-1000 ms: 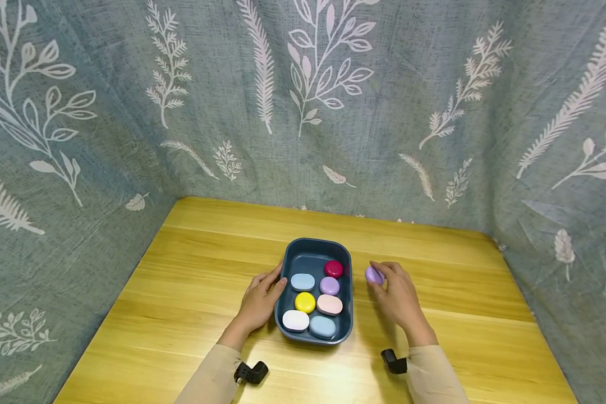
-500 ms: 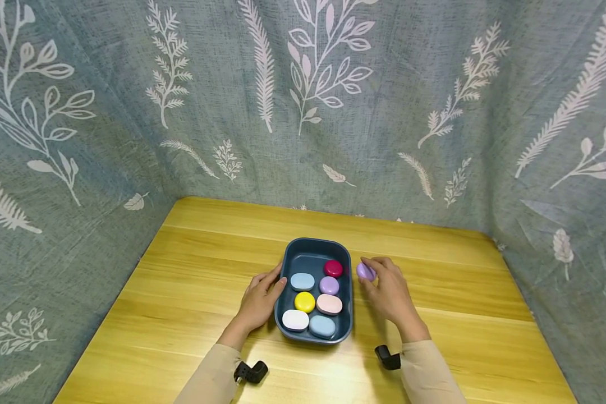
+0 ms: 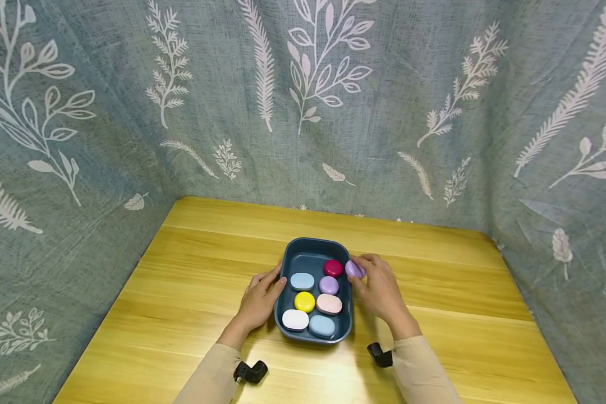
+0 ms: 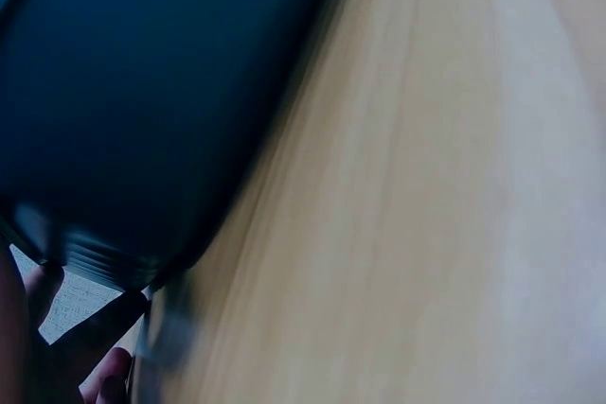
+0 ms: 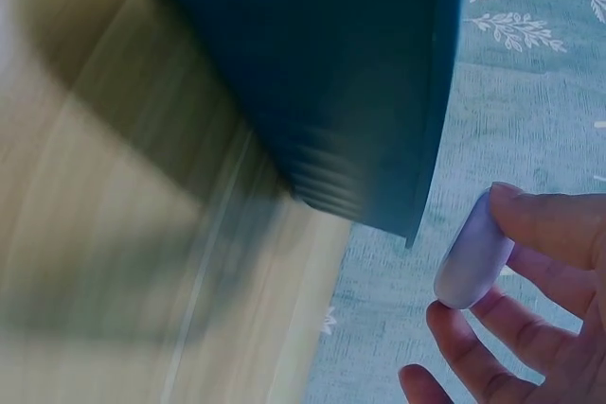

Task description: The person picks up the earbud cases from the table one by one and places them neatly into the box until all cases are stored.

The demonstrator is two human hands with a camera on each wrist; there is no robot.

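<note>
Between thumb and fingers of my right hand [image 3: 381,289] is a round purple soap bar [image 3: 354,269], tipped on edge at the right rim of a dark blue bin [image 3: 313,247]. In the right wrist view the purple soap [image 5: 473,257] shows edge-on, pinched by the fingertips, beside the bin's outer wall [image 5: 331,73]. My left hand [image 3: 257,303] rests against the bin's left side, fingers extended along the wall. In the left wrist view, fingertips [image 4: 128,305] touch the bin's outside [image 4: 133,92] near a corner. Nearest the held soap inside the bin are a crimson round soap [image 3: 333,268] and another purple one [image 3: 329,285].
Also in the bin lie a light blue oval soap [image 3: 302,281], a yellow round one [image 3: 304,302], a pink oval [image 3: 329,303], a white oval [image 3: 295,320] and another blue oval [image 3: 322,326]. The wooden table [image 3: 207,252] meets a patterned curtain [image 3: 207,112] at its back and sides.
My right hand has moved left with the purple soap, from beside the bin to its right rim. The left hand and the bin have stayed in place.
</note>
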